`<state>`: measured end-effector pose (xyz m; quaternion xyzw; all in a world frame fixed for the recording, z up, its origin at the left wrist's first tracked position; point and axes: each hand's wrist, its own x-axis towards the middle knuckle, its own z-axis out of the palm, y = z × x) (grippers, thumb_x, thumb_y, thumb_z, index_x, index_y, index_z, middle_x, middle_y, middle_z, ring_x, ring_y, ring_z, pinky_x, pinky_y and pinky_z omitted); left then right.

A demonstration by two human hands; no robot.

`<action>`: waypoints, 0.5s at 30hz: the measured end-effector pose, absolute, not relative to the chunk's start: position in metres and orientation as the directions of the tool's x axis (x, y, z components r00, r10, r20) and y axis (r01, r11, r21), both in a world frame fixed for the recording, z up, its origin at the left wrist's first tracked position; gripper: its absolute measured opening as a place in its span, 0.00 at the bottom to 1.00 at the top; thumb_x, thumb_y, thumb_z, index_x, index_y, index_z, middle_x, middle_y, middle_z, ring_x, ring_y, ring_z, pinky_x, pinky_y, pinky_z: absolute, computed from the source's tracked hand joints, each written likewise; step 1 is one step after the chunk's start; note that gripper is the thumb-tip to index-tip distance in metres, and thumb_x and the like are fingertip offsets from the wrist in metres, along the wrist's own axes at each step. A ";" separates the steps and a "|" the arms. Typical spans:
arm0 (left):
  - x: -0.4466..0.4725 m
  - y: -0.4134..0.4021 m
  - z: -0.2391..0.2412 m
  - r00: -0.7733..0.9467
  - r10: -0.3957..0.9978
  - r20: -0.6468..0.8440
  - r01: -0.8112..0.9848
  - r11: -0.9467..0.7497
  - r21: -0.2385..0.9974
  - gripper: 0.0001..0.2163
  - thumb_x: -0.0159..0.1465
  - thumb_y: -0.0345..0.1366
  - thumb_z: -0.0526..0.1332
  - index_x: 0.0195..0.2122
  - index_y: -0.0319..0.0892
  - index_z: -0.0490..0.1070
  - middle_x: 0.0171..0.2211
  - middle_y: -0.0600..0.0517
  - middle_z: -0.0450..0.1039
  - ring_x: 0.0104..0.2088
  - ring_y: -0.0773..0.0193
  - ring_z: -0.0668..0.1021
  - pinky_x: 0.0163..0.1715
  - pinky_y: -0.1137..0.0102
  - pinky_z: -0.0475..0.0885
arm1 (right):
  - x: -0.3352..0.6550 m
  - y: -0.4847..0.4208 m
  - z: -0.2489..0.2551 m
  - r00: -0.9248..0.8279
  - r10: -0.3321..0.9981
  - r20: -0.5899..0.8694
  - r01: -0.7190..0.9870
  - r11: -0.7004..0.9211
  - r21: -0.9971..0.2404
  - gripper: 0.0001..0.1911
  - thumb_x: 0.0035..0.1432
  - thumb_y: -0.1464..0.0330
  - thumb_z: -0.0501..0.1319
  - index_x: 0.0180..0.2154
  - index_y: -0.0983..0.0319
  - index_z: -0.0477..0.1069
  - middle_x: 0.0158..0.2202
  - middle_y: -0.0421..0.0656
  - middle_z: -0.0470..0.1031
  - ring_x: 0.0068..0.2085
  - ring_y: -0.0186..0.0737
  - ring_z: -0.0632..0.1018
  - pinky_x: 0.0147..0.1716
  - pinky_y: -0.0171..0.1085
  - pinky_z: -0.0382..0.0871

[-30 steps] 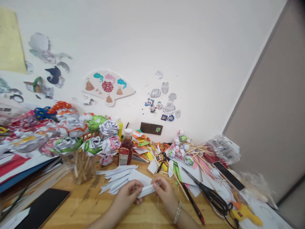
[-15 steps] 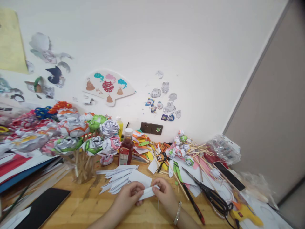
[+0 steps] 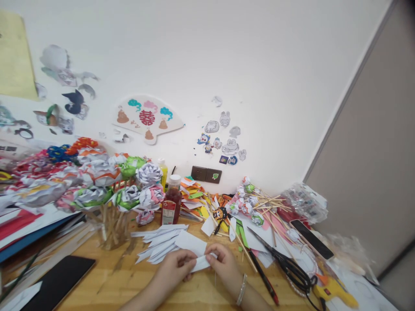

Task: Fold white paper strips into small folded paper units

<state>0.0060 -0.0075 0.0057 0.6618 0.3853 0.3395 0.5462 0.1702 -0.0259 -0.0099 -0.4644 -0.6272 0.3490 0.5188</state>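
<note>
A folded strip of white paper is stretched between my two hands, low over the wooden table. My left hand pinches its left end between thumb and fingers. At the other end my right hand, with a bracelet on the wrist, grips the paper with the thumb on top. Just beyond the hands lie a flat white sheet and a fanned pile of folded white paper pieces.
Paper flowers stand in a clear holder at left, beside a red-brown bottle. A black phone-like slab lies front left. To the right are a pen, black scissors, a yellow glue gun and a phone.
Both hands keep their hold on the folded paper. The fingers have shifted slightly along it, and the strip sits a touch differently between them.
</note>
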 end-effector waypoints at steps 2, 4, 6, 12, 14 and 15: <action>0.006 -0.008 0.006 0.485 0.873 0.056 0.174 -0.160 0.972 0.10 0.51 0.39 0.54 0.23 0.37 0.67 0.13 0.58 0.62 0.15 0.71 0.65 0.16 0.77 0.60 | 0.170 -0.027 -0.010 -0.040 0.939 0.342 0.236 0.341 -0.910 0.02 0.46 0.71 0.57 0.26 0.61 0.67 0.25 0.39 0.68 0.28 0.36 0.69 0.27 0.32 0.61; 0.005 -0.009 0.006 0.475 0.877 0.076 0.208 -0.195 0.958 0.10 0.52 0.39 0.53 0.23 0.37 0.67 0.13 0.59 0.61 0.14 0.72 0.65 0.16 0.78 0.59 | 0.169 -0.028 -0.009 -0.040 0.936 0.350 0.267 0.348 -0.899 0.03 0.46 0.71 0.57 0.28 0.61 0.67 0.25 0.39 0.69 0.28 0.36 0.69 0.27 0.33 0.61; 0.004 -0.010 0.007 0.462 0.882 0.097 0.252 -0.235 0.939 0.10 0.52 0.38 0.53 0.23 0.37 0.67 0.13 0.59 0.61 0.14 0.71 0.64 0.16 0.78 0.58 | 0.167 -0.030 -0.007 -0.040 0.936 0.349 0.301 0.344 -0.889 0.04 0.46 0.71 0.57 0.29 0.61 0.67 0.25 0.39 0.69 0.27 0.36 0.70 0.26 0.32 0.62; 0.004 -0.016 0.014 0.480 0.848 0.226 0.400 -0.440 0.804 0.09 0.53 0.35 0.53 0.22 0.38 0.70 0.17 0.55 0.68 0.21 0.68 0.69 0.23 0.77 0.60 | 0.158 -0.040 0.001 -0.158 0.902 0.401 0.523 0.421 -0.741 0.06 0.44 0.71 0.59 0.30 0.61 0.69 0.28 0.40 0.73 0.31 0.37 0.71 0.31 0.33 0.61; 0.004 -0.019 0.015 0.504 0.824 0.257 0.419 -0.494 0.762 0.08 0.53 0.35 0.54 0.21 0.39 0.70 0.21 0.53 0.71 0.24 0.67 0.70 0.25 0.77 0.60 | 0.157 -0.042 0.001 -0.202 0.885 0.420 0.622 0.447 -0.643 0.04 0.45 0.68 0.59 0.27 0.61 0.70 0.26 0.40 0.72 0.29 0.36 0.70 0.29 0.32 0.60; 0.005 -0.020 0.016 0.514 0.815 0.266 0.421 -0.510 0.750 0.08 0.53 0.35 0.54 0.21 0.39 0.70 0.22 0.53 0.71 0.25 0.67 0.70 0.25 0.77 0.60 | 0.157 -0.043 0.001 -0.214 0.879 0.425 0.658 0.452 -0.603 0.04 0.45 0.67 0.59 0.26 0.61 0.70 0.25 0.39 0.72 0.28 0.36 0.70 0.28 0.32 0.59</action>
